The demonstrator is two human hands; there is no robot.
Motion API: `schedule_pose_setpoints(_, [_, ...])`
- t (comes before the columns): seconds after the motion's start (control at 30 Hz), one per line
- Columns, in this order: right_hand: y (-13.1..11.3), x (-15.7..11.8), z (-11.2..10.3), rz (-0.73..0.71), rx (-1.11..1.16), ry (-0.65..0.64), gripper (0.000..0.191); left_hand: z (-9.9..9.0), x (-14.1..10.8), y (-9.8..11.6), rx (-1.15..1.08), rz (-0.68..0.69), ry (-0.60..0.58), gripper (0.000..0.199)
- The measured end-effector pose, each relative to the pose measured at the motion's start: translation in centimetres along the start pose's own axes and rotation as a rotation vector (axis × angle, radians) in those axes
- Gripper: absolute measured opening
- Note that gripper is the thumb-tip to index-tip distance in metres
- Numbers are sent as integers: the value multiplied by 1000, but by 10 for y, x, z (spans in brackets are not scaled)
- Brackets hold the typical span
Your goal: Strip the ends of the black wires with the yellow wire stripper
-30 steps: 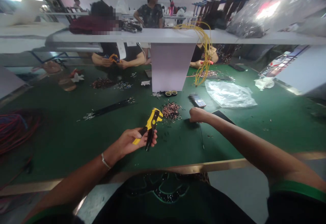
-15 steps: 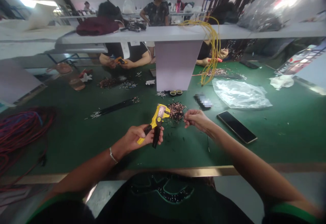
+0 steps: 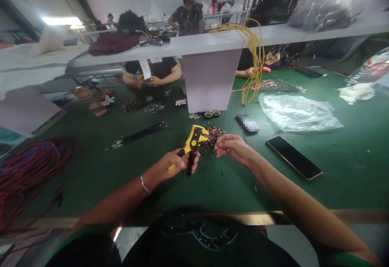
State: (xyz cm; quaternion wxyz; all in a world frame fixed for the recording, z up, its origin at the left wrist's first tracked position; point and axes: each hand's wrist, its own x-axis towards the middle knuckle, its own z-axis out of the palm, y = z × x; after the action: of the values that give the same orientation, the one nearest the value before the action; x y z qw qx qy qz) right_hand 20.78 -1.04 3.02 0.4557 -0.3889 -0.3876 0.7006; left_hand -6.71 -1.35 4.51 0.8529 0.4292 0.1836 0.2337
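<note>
A yellow and black wire stripper (image 3: 193, 143) is gripped by my left hand (image 3: 179, 161), its jaws pointing up and to the right. My right hand (image 3: 229, 147) is closed in a pinch just right of the tool's jaws; what its fingertips hold is too small to make out. Behind both lies a pile of short copper and black wire ends (image 3: 215, 134), partly covered by the tool and my fingers. A thin dark strand with a pale tip (image 3: 255, 188) shows below my right forearm. Dark scraps (image 3: 205, 167) are scattered on the green table (image 3: 146, 190).
Black wires (image 3: 139, 133) lie in a bundle to the left, near red cable coils (image 3: 36, 165). Toward the right are a phone (image 3: 293, 156) and a plastic bag (image 3: 299, 111). A divider (image 3: 209, 80) stands ahead, with yellow wires (image 3: 257, 56) hanging beside it. Co-workers' hands (image 3: 152, 81) work across the table.
The view has shifted and tilted slightly. My right hand has come a little closer to the stripper's jaws, and the tool has turned slightly in my left hand.
</note>
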Motion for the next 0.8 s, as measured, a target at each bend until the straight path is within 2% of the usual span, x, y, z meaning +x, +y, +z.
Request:
schedule_pose_setpoints(0.23, [-11, -1, 2, -109, -30, 116, 19, 1, 11, 1, 63, 63, 23, 54])
schedule_pose_setpoints(0.37, [-14, 3, 3, -168, -44, 188, 13, -4, 14, -4, 55, 79, 54, 55])
schedule_pose_setpoints(0.53, [-17, 8, 10, -145, -59, 231, 5, -7, 16, -9, 16, 67, 62, 56])
schedule_pose_setpoints(0.67, [-18, 10, 19, -121, -60, 246, 8, -7, 14, -9, 24, 68, 63, 57])
schedule_pose_setpoints(0.8, [-19, 9, 30, -183, -43, 254, 12, -4, 10, -8, 53, 83, 59, 59])
